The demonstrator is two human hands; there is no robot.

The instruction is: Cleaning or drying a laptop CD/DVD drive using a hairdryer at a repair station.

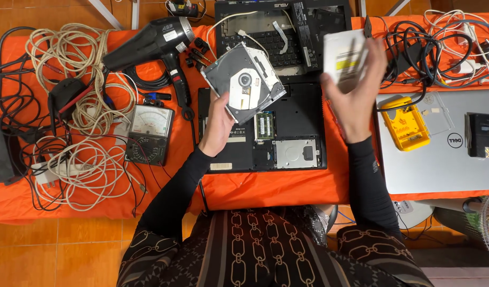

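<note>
My left hand (217,127) holds a flat optical disc drive (244,82) by its lower edge, tilted, with its grey tray and round spindle facing up. My right hand (356,93) holds a second flat white drive (344,58) upright, blurred by motion. Both are raised above an opened black laptop base (287,135) lying upside down on the orange cloth, with its memory slots and metal drive bay exposed. Behind it lies a second dismantled black laptop (287,29) with loose ribbon cables.
A black hair dryer (149,42), an analogue multimeter (149,133) and tangled white and black cables (80,106) lie at the left. A silver closed laptop (441,159) carries a yellow tool box (409,122) and a black block (482,135) at the right. More cables (441,48) sit at the back right.
</note>
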